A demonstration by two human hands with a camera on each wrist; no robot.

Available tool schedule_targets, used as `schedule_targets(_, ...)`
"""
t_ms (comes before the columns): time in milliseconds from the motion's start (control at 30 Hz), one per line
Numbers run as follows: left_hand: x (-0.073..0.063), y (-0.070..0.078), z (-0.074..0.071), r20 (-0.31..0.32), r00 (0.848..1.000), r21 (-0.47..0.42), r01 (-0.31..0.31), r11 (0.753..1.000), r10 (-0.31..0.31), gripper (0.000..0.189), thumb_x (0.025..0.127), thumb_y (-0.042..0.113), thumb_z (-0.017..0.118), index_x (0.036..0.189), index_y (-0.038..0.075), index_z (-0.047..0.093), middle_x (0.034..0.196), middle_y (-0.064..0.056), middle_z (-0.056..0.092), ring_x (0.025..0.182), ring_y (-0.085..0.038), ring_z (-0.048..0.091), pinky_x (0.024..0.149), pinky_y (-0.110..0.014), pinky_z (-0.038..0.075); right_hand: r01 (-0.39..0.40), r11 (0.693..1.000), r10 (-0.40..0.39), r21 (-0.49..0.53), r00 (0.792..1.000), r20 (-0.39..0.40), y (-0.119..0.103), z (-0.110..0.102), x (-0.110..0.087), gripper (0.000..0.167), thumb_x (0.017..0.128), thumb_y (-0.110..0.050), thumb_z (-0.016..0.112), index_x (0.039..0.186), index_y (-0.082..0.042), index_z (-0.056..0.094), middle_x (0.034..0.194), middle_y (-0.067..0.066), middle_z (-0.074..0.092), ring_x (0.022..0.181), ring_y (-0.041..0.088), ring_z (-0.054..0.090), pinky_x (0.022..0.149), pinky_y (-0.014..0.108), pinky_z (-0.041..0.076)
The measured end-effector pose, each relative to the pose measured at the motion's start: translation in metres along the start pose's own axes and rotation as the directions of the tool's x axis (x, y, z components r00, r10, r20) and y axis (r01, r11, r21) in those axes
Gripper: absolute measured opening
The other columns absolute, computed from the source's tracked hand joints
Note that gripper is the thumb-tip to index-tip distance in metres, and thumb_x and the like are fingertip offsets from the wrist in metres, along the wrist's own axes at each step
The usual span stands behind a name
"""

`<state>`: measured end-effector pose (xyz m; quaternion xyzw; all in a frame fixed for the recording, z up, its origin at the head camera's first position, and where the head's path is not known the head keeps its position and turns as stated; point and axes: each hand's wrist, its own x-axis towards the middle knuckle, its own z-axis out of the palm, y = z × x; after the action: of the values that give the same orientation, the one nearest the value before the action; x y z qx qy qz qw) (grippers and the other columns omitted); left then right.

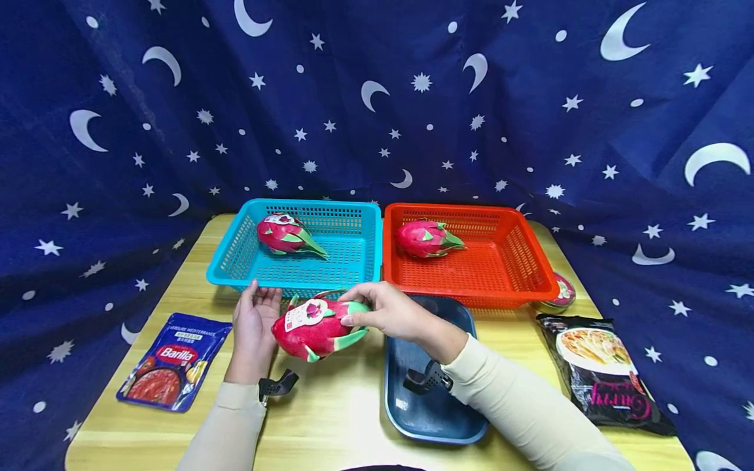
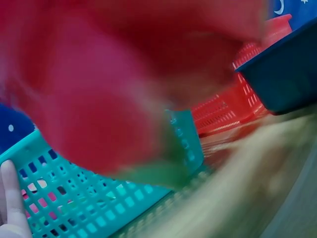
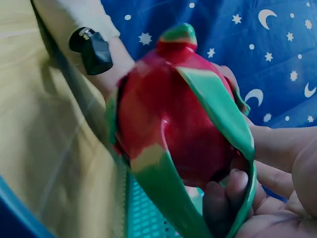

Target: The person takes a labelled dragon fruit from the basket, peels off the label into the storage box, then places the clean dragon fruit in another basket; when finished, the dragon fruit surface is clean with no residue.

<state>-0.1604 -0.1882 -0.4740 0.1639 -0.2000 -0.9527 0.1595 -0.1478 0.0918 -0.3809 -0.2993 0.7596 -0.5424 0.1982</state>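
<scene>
My right hand (image 1: 389, 315) grips a pink dragon fruit (image 1: 321, 333) by its green-leafed end, holding it over the table in front of the baskets. A white sticker shows on the fruit's upper side. Its leafy end fills the right wrist view, with fingertips (image 3: 237, 183) curled at the leaves. My left hand (image 1: 252, 330) is palm up with fingers extended, beside the fruit's blunt end and near the front rim of the turquoise basket (image 1: 226, 281). In that basket lies another dragon fruit (image 1: 279, 234), also stickered. A third dragon fruit (image 1: 421, 239) lies in the red basket (image 1: 501, 297).
Under my right forearm stands a dark blue tray (image 1: 436, 418). A blue Barilla pouch (image 1: 177, 356) lies at the left, and a black noodle packet (image 1: 601, 373) at the right. A round pink-labelled item (image 1: 564, 292) sits beside the red basket. Behind hangs a starry blue cloth (image 1: 377, 144).
</scene>
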Motion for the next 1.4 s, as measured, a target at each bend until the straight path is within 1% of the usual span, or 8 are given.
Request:
schedule_targets(467,-0.004,0.007,-0.009,0.128,0.991,0.122,0.031,0.992,-0.046,0.022,0.110,0.018,0.059,0.096,0.002,0.062,0.088,-0.013,0.064,0.084,-0.025,0.068,0.092,-0.038,0.059,-0.033,0.995,0.043,-0.098,0.994,0.101,0.029,0.010,0.006,0.027,0.095,-0.011,0.081,0.119,-0.004,0.071,0.096,0.002,0.073,0.091,0.025,0.066,0.073,0.027,0.051)
schedule_targets(600,-0.008,0.007,-0.013,0.221,0.966,0.385,0.040,0.922,-0.134,0.033,0.111,0.032,0.057,0.107,0.000,0.061,0.100,-0.014,0.067,0.096,-0.026,0.068,0.097,-0.042,0.056,-0.039,0.990,0.051,-0.137,0.995,0.087,0.033,0.007,0.007,0.025,0.097,-0.012,0.079,0.119,-0.004,0.070,0.095,-0.002,0.072,0.088,0.015,0.065,0.075,0.028,0.051)
schedule_targets(667,-0.011,0.006,-0.016,0.336,0.917,0.578,-0.020,0.816,-0.216,0.042,0.113,0.036,0.052,0.120,-0.005,0.060,0.115,-0.018,0.066,0.110,-0.029,0.065,0.099,-0.043,0.055,-0.043,0.983,0.059,-0.179,0.994,0.087,0.034,0.004,0.008,0.025,0.098,-0.014,0.078,0.119,-0.004,0.070,0.094,-0.004,0.071,0.086,0.011,0.063,0.075,0.029,0.051)
schedule_targets(833,-0.024,0.004,-0.025,0.571,0.648,0.792,-0.273,0.546,-0.504,0.058,0.105,0.021,0.067,0.152,-0.006,0.044,0.148,-0.027,0.048,0.134,-0.039,0.048,0.102,-0.040,0.052,-0.010,0.925,0.062,-0.381,0.990,0.125,0.034,-0.005,0.009,0.026,0.097,-0.016,0.080,0.119,-0.006,0.071,0.096,-0.004,0.068,0.086,0.011,0.060,0.078,0.030,0.050)
schedule_targets(900,-0.029,0.002,-0.026,0.563,0.592,0.822,-0.322,0.471,-0.577,0.073,0.094,0.017,0.081,0.156,0.003,0.044,0.149,-0.024,0.047,0.134,-0.039,0.047,0.101,-0.039,0.053,0.024,0.876,0.054,-0.482,0.988,0.148,0.031,-0.007,0.009,0.026,0.096,-0.015,0.081,0.119,-0.008,0.073,0.099,0.000,0.070,0.090,0.016,0.062,0.081,0.032,0.051)
schedule_targets(967,-0.033,0.000,-0.026,0.533,0.591,0.846,-0.359,0.394,-0.606,0.086,0.082,0.017,0.092,0.155,0.012,0.047,0.146,-0.019,0.050,0.129,-0.037,0.050,0.098,-0.040,0.054,0.048,0.827,0.054,-0.560,0.985,0.163,0.026,-0.008,0.009,0.026,0.095,-0.013,0.081,0.120,-0.008,0.074,0.104,0.003,0.071,0.094,0.020,0.064,0.085,0.034,0.052)
schedule_targets(1067,-0.037,-0.004,-0.024,0.508,0.640,0.862,-0.379,0.337,-0.577,0.086,0.076,0.016,0.096,0.150,0.016,0.053,0.139,-0.016,0.056,0.124,-0.036,0.055,0.096,-0.042,0.056,0.027,0.814,0.075,-0.581,0.986,0.151,0.017,-0.008,0.009,0.027,0.097,-0.008,0.077,0.124,-0.006,0.073,0.111,0.004,0.074,0.104,0.023,0.068,0.092,0.037,0.054)
schedule_targets(1400,-0.040,-0.005,-0.022,0.569,0.649,0.822,-0.477,0.312,-0.505,0.088,0.068,0.016,0.102,0.144,0.016,0.058,0.135,-0.011,0.060,0.120,-0.036,0.056,0.091,-0.039,0.058,0.055,0.814,-0.029,-0.578,0.998,0.054,0.003,0.007,0.022,0.018,0.103,-0.017,0.070,0.115,-0.007,0.078,0.100,-0.001,0.075,0.096,0.017,0.066,0.083,0.032,0.054)
